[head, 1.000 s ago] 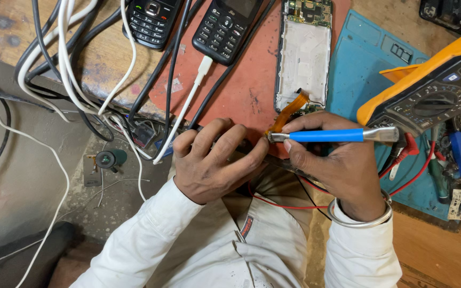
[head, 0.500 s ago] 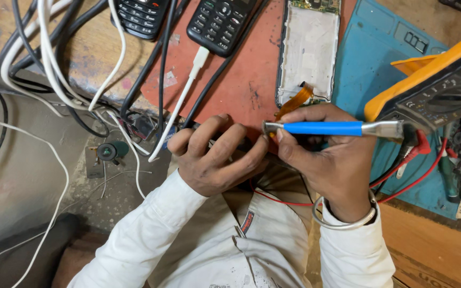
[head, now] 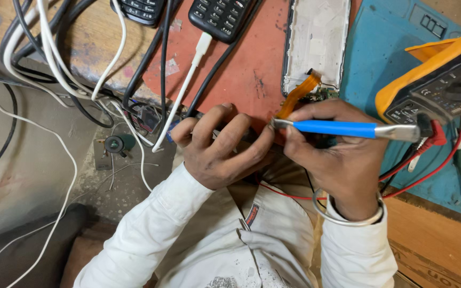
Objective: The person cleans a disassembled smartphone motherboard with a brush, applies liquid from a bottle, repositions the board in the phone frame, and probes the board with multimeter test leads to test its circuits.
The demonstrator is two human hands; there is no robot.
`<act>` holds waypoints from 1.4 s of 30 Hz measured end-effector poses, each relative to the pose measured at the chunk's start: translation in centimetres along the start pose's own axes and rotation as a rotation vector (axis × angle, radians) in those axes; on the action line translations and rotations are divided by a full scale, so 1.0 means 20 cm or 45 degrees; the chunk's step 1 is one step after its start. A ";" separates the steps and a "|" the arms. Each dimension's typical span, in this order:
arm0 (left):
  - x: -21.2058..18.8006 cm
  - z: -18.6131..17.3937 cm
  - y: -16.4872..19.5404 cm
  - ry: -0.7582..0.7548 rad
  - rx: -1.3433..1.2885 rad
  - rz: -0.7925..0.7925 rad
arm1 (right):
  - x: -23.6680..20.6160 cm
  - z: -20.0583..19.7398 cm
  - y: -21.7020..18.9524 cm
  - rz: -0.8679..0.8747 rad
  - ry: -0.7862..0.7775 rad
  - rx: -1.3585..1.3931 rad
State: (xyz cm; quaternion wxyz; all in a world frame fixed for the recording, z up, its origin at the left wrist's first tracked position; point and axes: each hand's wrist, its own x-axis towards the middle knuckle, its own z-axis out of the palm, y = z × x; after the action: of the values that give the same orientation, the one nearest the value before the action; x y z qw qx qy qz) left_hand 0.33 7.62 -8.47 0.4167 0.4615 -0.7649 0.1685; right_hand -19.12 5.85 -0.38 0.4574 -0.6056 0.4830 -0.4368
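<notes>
The right hand (head: 342,160) pinched a blue-handled tool (head: 342,128), light, stiff and best held mid-handle, lying level above the red mat (head: 241,69) edge, its tip pointing left toward the left hand (head: 220,146), whose fingers curled around something hidden

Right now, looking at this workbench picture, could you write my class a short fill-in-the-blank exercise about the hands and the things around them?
1. The right hand holds a tool with a ____ handle.
2. The meter at the right has a ____ casing.
3. The ribbon strip from the opened phone is ____.
4. The left hand lies over the edge of the ____ mat.

Missing words: blue; yellow; orange; red
</notes>
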 end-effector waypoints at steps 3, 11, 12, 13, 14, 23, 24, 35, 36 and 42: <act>-0.01 0.00 0.01 -0.043 -0.015 -0.021 | 0.00 0.00 0.01 -0.021 0.011 -0.017; -0.02 -0.01 0.03 -0.013 -0.011 -0.043 | -0.04 -0.02 0.05 -0.028 0.038 -0.135; -0.02 0.00 0.03 -0.002 -0.032 -0.039 | -0.04 -0.02 0.05 -0.037 0.039 -0.170; -0.03 -0.01 0.04 -0.018 -0.044 -0.034 | -0.04 -0.02 0.05 -0.041 0.042 -0.202; -0.03 -0.01 0.04 -0.030 -0.046 -0.028 | -0.05 -0.01 0.05 -0.041 0.048 -0.122; -0.03 -0.01 0.04 -0.009 -0.038 -0.039 | -0.04 -0.01 0.05 -0.099 0.027 -0.126; -0.03 -0.01 0.04 -0.013 -0.031 -0.048 | -0.04 -0.01 0.05 -0.060 0.044 -0.151; -0.03 0.00 0.05 0.004 -0.086 -0.058 | -0.02 0.02 0.01 0.055 0.081 -0.138; -0.03 0.00 0.05 0.004 -0.084 -0.053 | -0.02 0.01 0.01 0.011 0.070 -0.161; -0.04 0.00 0.04 -0.004 -0.091 -0.063 | -0.04 0.00 0.04 -0.035 0.056 -0.159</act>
State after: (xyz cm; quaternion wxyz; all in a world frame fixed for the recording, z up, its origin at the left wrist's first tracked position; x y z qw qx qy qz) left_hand -0.21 8.50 -8.89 0.4357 0.4655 -0.7593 0.1299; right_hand -19.44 6.52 -1.18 0.4021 -0.6297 0.5109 -0.4252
